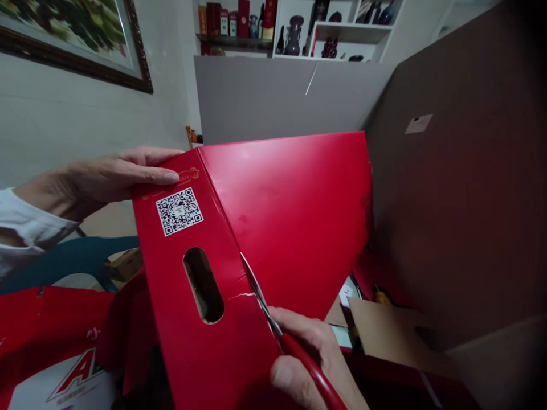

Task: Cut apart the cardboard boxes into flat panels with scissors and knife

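Note:
A glossy red cardboard box (294,216) is held up in front of me, with a QR code sticker (179,211) and an oval handle hole (203,284) on its narrow side panel. My left hand (106,176) grips the panel's top left edge, fingers laid over the top. My right hand (311,359) holds red-handled scissors (273,316); their blade lies in the fold between the narrow panel and the wide panel, where a cut runs up from the bottom.
Large grey-brown cardboard sheets (453,188) stand at the right and behind. More red printed cardboard (51,347) lies at lower left, beside a blue chair (72,259). A framed picture (85,40) hangs on the left wall; shelves with ornaments (299,28) are behind.

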Tool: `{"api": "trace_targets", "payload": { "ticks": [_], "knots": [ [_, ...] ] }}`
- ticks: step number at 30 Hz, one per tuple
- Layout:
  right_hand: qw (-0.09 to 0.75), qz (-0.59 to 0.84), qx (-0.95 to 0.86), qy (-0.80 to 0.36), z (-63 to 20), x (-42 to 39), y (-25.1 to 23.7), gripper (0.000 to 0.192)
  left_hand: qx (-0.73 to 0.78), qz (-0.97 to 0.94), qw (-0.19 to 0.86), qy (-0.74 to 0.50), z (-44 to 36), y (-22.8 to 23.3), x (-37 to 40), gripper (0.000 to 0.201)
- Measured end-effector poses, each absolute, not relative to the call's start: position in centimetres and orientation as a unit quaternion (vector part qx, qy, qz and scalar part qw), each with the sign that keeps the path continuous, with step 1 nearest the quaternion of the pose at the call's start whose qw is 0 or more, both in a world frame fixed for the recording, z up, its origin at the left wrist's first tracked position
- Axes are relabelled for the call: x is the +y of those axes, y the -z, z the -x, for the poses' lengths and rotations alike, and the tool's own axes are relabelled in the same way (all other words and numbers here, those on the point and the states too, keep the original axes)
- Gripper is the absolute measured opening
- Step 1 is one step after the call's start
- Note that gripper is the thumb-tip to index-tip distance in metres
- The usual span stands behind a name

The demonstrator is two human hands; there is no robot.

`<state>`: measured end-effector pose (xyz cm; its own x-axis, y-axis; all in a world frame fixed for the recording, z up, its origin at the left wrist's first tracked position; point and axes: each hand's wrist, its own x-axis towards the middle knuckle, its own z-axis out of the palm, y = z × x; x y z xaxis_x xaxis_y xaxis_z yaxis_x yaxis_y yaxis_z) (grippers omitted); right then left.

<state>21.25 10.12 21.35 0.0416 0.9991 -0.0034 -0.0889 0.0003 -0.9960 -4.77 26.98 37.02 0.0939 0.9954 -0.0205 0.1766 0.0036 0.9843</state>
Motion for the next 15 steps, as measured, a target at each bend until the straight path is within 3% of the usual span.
{"api": "trace_targets", "payload": {
  "ticks": [6,12,15],
  "knots": [
    [0.461,0.404,-0.513,-0.601,-22.1,11.1,-24.6,0.044,0.472,-0.605,0.485,-0.42,5.3,-36.0,27.2,0.057],
    [0.435,0.439,-0.628,-0.473,-21.8,11.6,-24.6,0.035,0.466,-0.589,0.484,-0.448,5.2,-35.5,27.2,0.063],
    [0.421,0.421,-0.652,-0.469,-21.7,11.6,-23.9,0.038,0.491,-0.566,0.462,-0.473,4.8,-35.7,27.0,0.063]
  ]
}}
